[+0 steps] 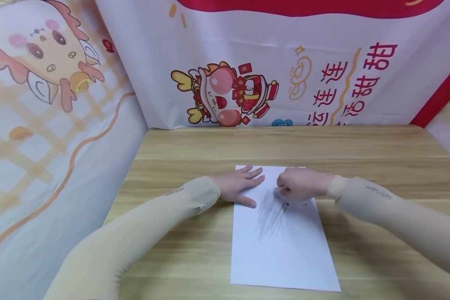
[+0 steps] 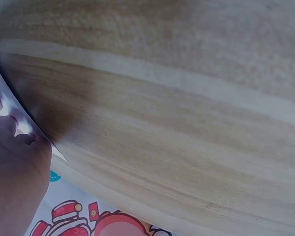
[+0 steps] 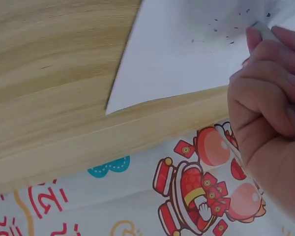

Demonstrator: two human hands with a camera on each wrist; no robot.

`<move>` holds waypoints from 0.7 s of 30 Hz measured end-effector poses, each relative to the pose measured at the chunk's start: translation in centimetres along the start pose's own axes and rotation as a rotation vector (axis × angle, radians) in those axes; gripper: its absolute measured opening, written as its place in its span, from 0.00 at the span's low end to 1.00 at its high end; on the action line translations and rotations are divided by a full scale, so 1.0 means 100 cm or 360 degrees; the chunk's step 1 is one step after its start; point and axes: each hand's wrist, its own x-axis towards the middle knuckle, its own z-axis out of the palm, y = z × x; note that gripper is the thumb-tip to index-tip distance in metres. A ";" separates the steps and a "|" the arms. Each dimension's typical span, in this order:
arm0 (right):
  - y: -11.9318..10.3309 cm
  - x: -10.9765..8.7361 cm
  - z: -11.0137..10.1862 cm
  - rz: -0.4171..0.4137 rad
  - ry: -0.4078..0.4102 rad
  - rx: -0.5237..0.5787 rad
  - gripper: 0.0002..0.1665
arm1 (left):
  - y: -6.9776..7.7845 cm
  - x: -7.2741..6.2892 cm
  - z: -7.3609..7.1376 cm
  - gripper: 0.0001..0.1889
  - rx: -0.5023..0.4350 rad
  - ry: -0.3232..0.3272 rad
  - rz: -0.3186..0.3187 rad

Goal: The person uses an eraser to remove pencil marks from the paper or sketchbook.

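Your right hand (image 1: 303, 183) pinches what looks like an eraser (image 3: 266, 33) at the scribble's (image 1: 271, 216) far end; scribble trails toward you, along the paper's (image 1: 285, 266) long axis. Left hand (image 1: 237, 185), fingers spread, rests across the paper's left edge, farther off.

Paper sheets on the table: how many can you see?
1: a white sheet on the wooden table, with the left hand at its upper left edge and the right hand over its upper right. Any sheet directly beneath would be hidden.
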 end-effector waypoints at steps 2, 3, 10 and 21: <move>0.000 -0.012 -0.001 -0.0010 -0.0038 -0.0004 0.12 | 0.001 0.000 -0.001 0.47 -0.0004 -0.0011 -0.0008; 0.000 -0.019 0.000 -0.0022 -0.0049 0.0006 0.13 | 0.001 0.000 -0.002 0.47 -0.0007 -0.0015 -0.0015; -0.002 -0.056 0.005 -0.0132 -0.0031 0.0065 0.25 | 0.002 0.000 -0.001 0.47 -0.0027 -0.0019 -0.0044; 0.009 -0.026 -0.002 0.0168 0.0143 0.0117 0.08 | 0.004 0.000 -0.002 0.47 -0.0025 -0.0016 -0.0042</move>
